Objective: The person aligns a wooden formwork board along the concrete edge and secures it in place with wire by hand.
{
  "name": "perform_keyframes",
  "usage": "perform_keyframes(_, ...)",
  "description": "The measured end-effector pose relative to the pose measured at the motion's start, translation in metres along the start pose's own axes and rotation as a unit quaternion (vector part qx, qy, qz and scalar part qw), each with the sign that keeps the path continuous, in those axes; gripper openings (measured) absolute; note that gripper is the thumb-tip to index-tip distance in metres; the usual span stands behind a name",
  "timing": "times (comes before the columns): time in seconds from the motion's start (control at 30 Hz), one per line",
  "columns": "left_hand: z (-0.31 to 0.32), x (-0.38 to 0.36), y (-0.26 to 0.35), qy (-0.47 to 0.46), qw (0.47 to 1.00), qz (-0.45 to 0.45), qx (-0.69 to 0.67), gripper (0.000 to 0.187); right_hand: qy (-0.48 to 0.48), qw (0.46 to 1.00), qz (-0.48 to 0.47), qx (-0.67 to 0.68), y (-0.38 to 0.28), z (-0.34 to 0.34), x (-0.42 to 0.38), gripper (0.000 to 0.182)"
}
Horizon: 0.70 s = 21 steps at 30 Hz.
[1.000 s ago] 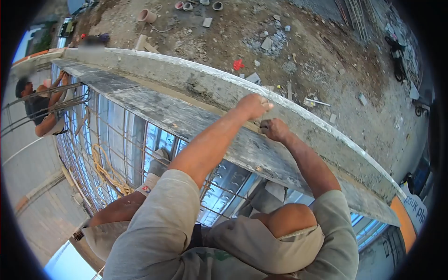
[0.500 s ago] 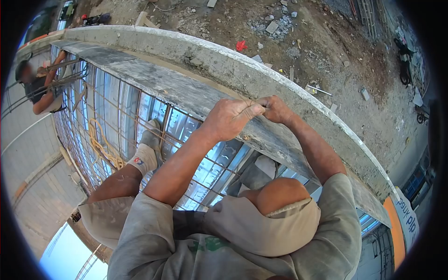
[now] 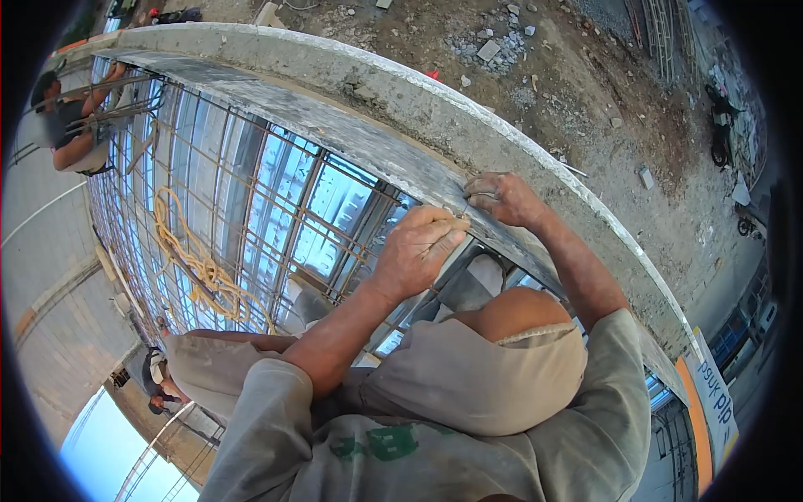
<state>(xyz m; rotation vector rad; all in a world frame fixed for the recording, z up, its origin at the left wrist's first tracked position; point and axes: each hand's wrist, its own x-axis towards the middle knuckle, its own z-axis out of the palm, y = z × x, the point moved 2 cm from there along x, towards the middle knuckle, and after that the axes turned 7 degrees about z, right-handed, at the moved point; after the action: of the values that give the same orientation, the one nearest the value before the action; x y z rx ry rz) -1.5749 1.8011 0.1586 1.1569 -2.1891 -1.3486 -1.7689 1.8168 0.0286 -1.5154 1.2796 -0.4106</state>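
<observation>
My left hand (image 3: 422, 251) is at the inner edge of a long grey formwork board (image 3: 368, 140), thumb and fingers pinched together. What lies in that pinch, if anything, is too small to make out. My right hand (image 3: 506, 201) is slightly farther out, on the board's top side, its fingers curled and pressed down. Whether it grips anything is hidden under the fingers. The two hands are close but apart. Below them, steel rebar mesh (image 3: 219, 159) runs over shiny ribbed metal decking (image 3: 339, 201), with my bent knees above it.
A concrete ledge (image 3: 335, 67) curves beyond the board, dropping to rubble-strewn ground (image 3: 569, 92). A coil of yellow rope (image 3: 205, 272) lies on the mesh. One person (image 3: 71, 130) crouches at the far left; another person (image 3: 159, 381) is at lower left. A lettered banner (image 3: 715, 381) hangs at right.
My hands, together over the board before, have separated. The left has come down toward me, and the right has shifted slightly right. My left leg has drawn in; another person shows at lower left.
</observation>
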Motion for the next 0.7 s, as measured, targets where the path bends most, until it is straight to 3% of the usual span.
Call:
perform_keyframes(0.2,-0.005,-0.039,-0.035,-0.002,0.993,-0.027,-0.112,0.027,0.013,0.998,0.024,-0.057,-0.025,0.004,-0.007,0.022)
perform_keyframes(0.27,0.001,-0.049,-0.048,0.024,0.931,-0.201,-0.303,0.036,0.055,0.991,0.099,-0.074,-0.055,-0.005,-0.013,0.024)
perform_keyframes(0.3,0.007,-0.053,-0.055,0.025,0.93,-0.196,-0.311,0.036,0.104,0.987,0.094,-0.079,-0.072,-0.009,-0.017,0.025)
perform_keyframes(0.33,0.017,-0.062,-0.068,0.043,0.881,-0.257,-0.394,0.038,0.103,0.986,0.097,-0.087,-0.093,-0.012,-0.022,0.025)
perform_keyframes(0.37,0.026,-0.071,-0.081,0.06,0.82,-0.317,-0.472,0.04,0.144,0.985,0.089,-0.021,-0.115,-0.016,-0.027,0.024)
perform_keyframes(0.43,0.041,-0.078,-0.107,0.064,0.804,-0.329,-0.491,0.039,0.182,0.979,0.087,0.039,-0.142,-0.005,-0.035,0.024)
perform_keyframes(0.5,0.055,-0.076,-0.127,0.061,0.79,-0.335,-0.51,0.037,0.056,0.938,0.153,0.307,-0.157,0.014,-0.039,0.026)
perform_keyframes(0.53,0.06,-0.071,-0.133,0.058,0.779,-0.326,-0.532,0.033,0.061,0.939,0.156,0.299,-0.157,0.024,-0.038,0.026)
perform_keyframes(0.6,0.068,-0.072,-0.138,0.053,0.765,-0.314,-0.56,0.028,-0.046,0.914,0.271,0.299,-0.133,0.065,-0.04,0.029)
perform_keyframes(0.63,0.071,-0.073,-0.137,0.04,0.768,-0.316,-0.555,0.026,-0.042,0.916,0.272,0.292,-0.119,0.085,-0.04,0.029)
perform_keyframes(0.7,0.075,-0.077,-0.133,0.049,0.766,-0.326,-0.552,0.022,0.111,0.858,0.384,0.322,-0.093,0.113,-0.045,0.028)
